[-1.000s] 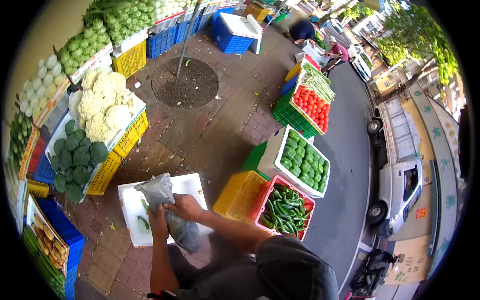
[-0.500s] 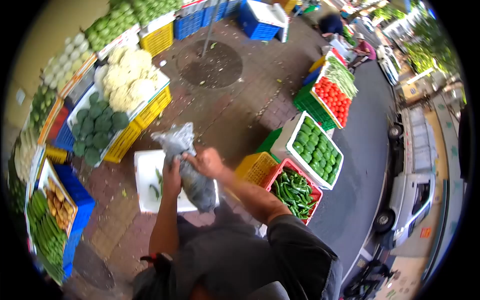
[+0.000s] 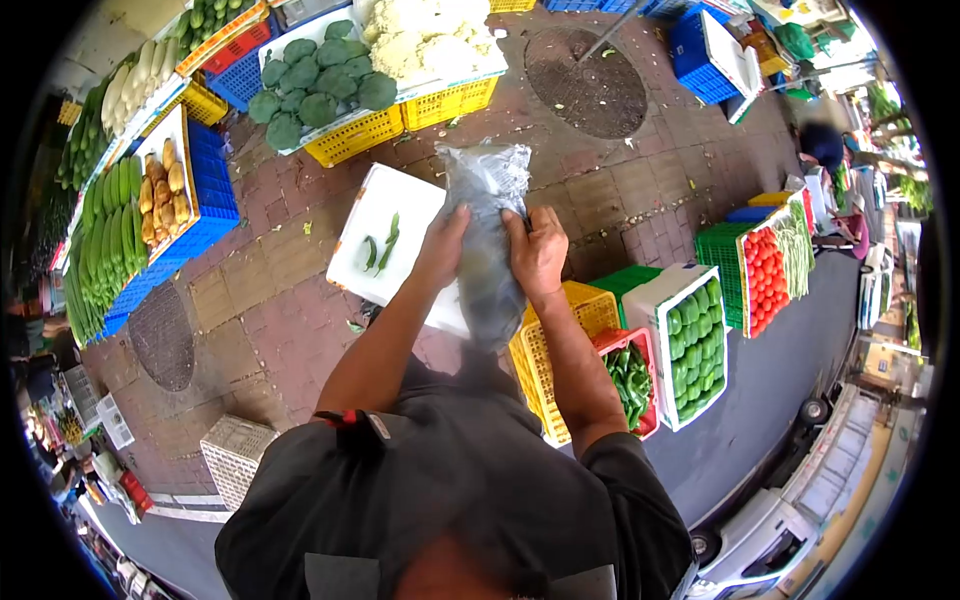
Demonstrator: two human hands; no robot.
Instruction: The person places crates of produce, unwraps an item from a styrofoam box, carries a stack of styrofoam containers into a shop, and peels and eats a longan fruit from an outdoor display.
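I hold a grey translucent plastic bag (image 3: 487, 235) upright in front of me with both hands. My left hand (image 3: 441, 247) grips its left side and my right hand (image 3: 538, 252) grips its right side, both about halfway up. The bag hangs over the edge of a white foam tray (image 3: 375, 210) on the brick pavement. Two or three green vegetables (image 3: 381, 246) lie on that tray, left of my left hand. What is inside the bag cannot be made out.
Crates surround me: broccoli (image 3: 315, 94) and cauliflower (image 3: 425, 35) on yellow crates at the top, green chillies (image 3: 629, 378), green peppers (image 3: 696, 336) and tomatoes (image 3: 766, 274) at the right, cucumbers and potatoes (image 3: 160, 185) at the left. An empty yellow crate (image 3: 540, 365) stands beside my right arm. A white basket (image 3: 235, 456) sits lower left.
My head has turned, so the whole scene has rotated in view. My hands lifted the bag higher; they now sit on opposite sides of it instead of bunched at its neck.
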